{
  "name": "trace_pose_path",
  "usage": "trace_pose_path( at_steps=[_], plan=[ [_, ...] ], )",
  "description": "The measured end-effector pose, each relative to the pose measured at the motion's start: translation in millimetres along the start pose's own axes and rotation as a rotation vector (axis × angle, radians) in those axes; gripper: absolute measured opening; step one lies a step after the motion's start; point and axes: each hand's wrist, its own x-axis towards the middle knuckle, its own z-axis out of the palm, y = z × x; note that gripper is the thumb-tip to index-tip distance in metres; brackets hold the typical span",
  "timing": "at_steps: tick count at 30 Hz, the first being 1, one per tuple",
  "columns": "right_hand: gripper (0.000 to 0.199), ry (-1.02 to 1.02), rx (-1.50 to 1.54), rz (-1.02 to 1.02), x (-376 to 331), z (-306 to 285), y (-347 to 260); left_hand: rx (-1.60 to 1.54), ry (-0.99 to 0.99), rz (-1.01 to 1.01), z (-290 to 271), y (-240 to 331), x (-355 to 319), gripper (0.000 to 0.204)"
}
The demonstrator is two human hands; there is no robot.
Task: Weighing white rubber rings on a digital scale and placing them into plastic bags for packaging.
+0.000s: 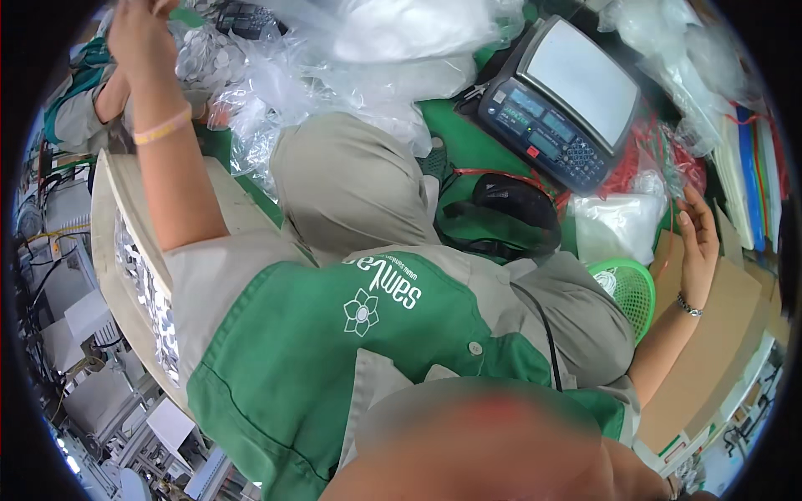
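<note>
My left hand point(138, 29) is raised to the far upper left, a pink band on its wrist. It reaches among clear plastic bags of small round metal discs point(209, 58). The picture's rim cuts off its fingers, so I cannot see whether it holds anything. My right hand point(697, 238), with a bracelet on the wrist, is on the right with its fingers spread. It is next to a white plastic bag point(618, 225) and a tangle of red cords point(643, 159), above a cardboard box point(718, 334). My green and grey uniform fills the middle.
A dark counting scale point(568, 100) with a steel pan stands at the upper right. A green mesh basket point(631, 288) sits by my right arm. A tray of metal discs point(150, 292) lies at the left. Another person's arm point(100, 96) shows at the upper left.
</note>
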Motion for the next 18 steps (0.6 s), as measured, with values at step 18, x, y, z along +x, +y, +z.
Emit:
trace_pose_path(
  at_steps=[18],
  plan=[
    [0.021,0.714,0.285,0.568,-102,-44,206,0.616,-0.35,-0.255,-26,-193,25,0.041]
  ],
)
